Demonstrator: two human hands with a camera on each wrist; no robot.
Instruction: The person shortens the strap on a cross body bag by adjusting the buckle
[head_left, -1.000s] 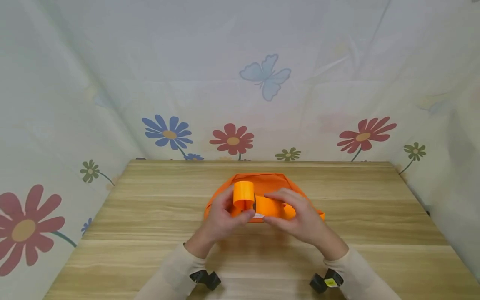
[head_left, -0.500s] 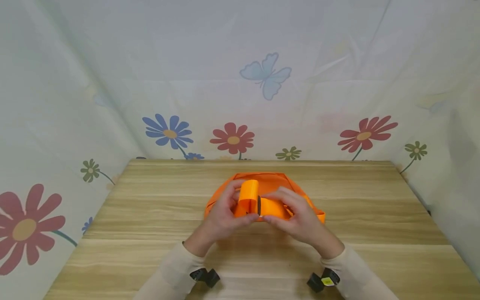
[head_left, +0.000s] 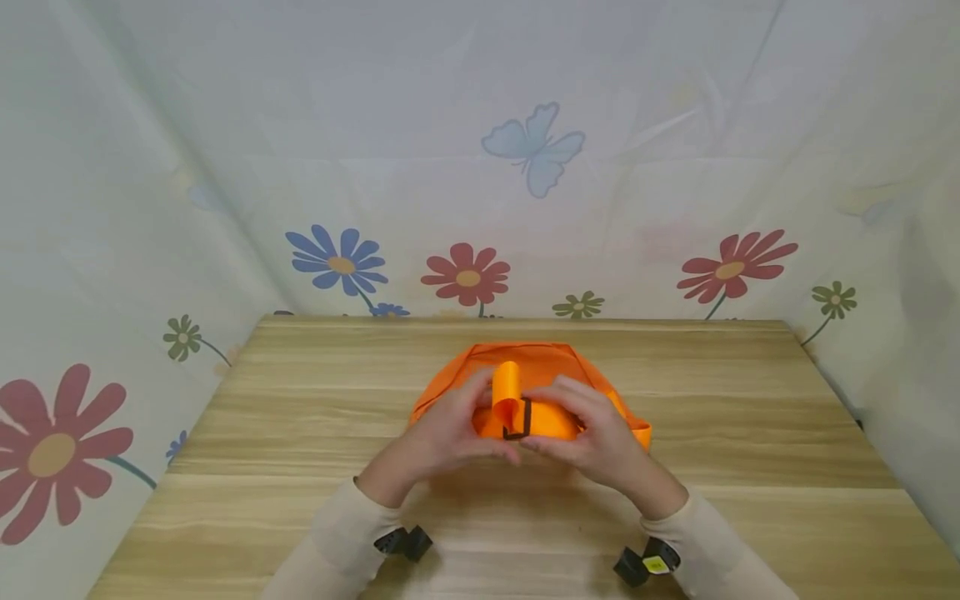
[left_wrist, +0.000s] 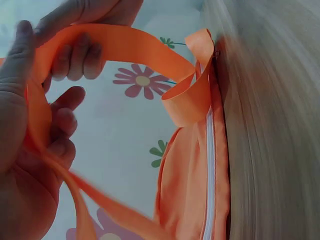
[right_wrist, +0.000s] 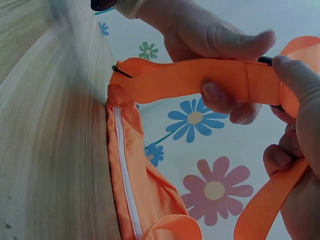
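An orange zippered bag (head_left: 525, 360) with a long orange strap (right_wrist: 175, 80) lies on the table beyond both hands. A black slider buckle (head_left: 527, 418) sits on the strap, and a loop of webbing stands up beside it. My left hand (head_left: 446, 429) holds the strap left of the buckle, fingers curled behind the webbing and thumb lifted away from it. With thumb and fingers, my right hand (head_left: 607, 435) pinches the strap just right of the buckle. The right wrist view shows the bag's white zipper (right_wrist: 125, 170). Part of the buckle is hidden by the right fingers there.
The wood-grain table (head_left: 315, 392) runs back to a white flower-printed curtain (head_left: 600, 233), which also hangs at both sides. Small black devices are strapped to both wrists. A strap end hangs in a loop at the bag's right side.
My left hand has shifted to the right and its thumb has come off the strap. The upright loop has moved right and turned narrower. More of the black buckle shows; the bag stays put.
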